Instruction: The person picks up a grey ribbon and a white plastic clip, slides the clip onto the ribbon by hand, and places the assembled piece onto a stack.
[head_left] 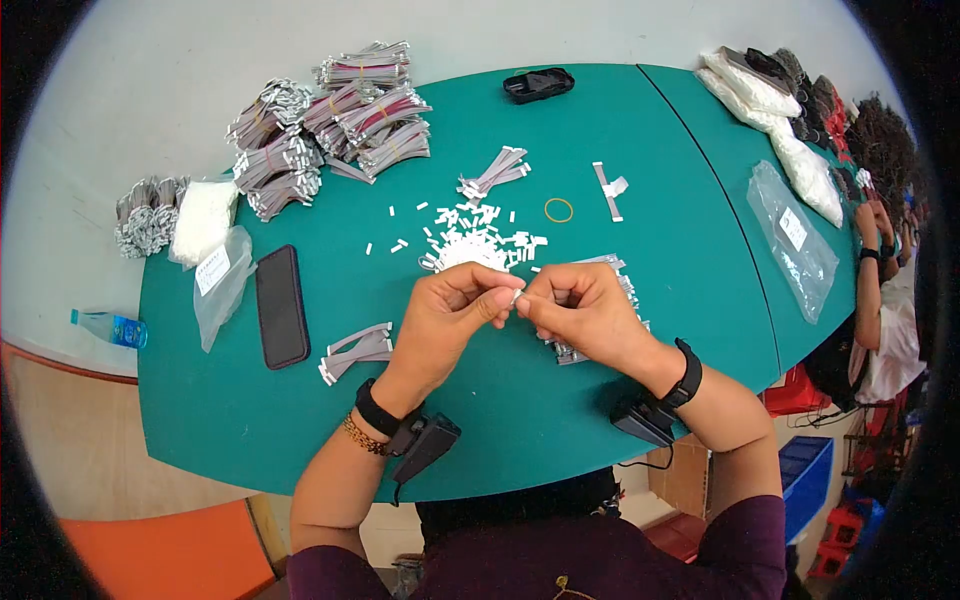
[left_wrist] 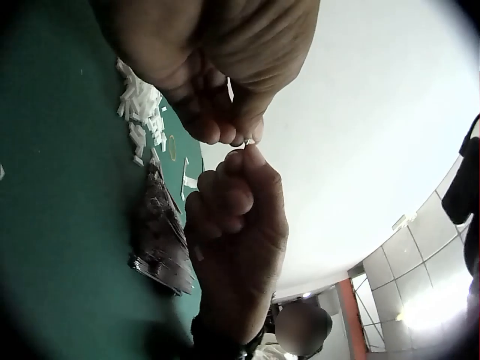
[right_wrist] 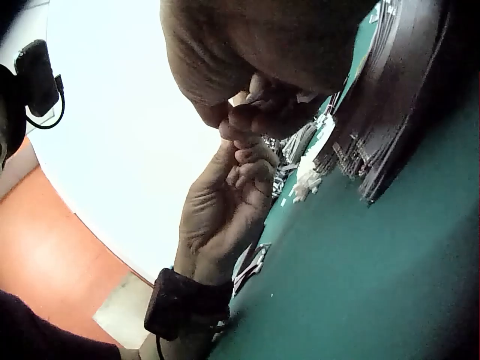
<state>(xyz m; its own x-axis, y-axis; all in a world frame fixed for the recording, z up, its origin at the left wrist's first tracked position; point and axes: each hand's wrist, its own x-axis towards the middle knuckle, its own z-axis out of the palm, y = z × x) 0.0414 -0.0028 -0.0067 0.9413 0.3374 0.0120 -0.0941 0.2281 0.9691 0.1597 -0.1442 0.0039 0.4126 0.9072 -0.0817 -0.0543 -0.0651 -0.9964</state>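
Over the table's near middle, my left hand [head_left: 450, 318] and right hand [head_left: 585, 315] meet fingertip to fingertip. Between them a tiny white piece [head_left: 517, 295] shows, pinched by thumb and forefinger of each hand. Its exact shape is mostly hidden by the fingers; in the left wrist view only a sliver of the white piece [left_wrist: 250, 141] peeks out. Just beyond the hands spreads a heap of small white pieces [head_left: 470, 247]. A stack of grey flat cables with white ends [head_left: 625, 280] lies partly under my right hand. Left of my left wrist are a few loose flat cables [head_left: 358, 350].
Bundled flat cables [head_left: 370, 120] are piled at the back left. A phone [head_left: 283, 307] and a plastic bag [head_left: 222, 285] lie left. Farther back are a small cable bunch [head_left: 495, 175], a rubber band [head_left: 559, 210] and a black case [head_left: 538, 85]. Another person [head_left: 880, 280] sits right.
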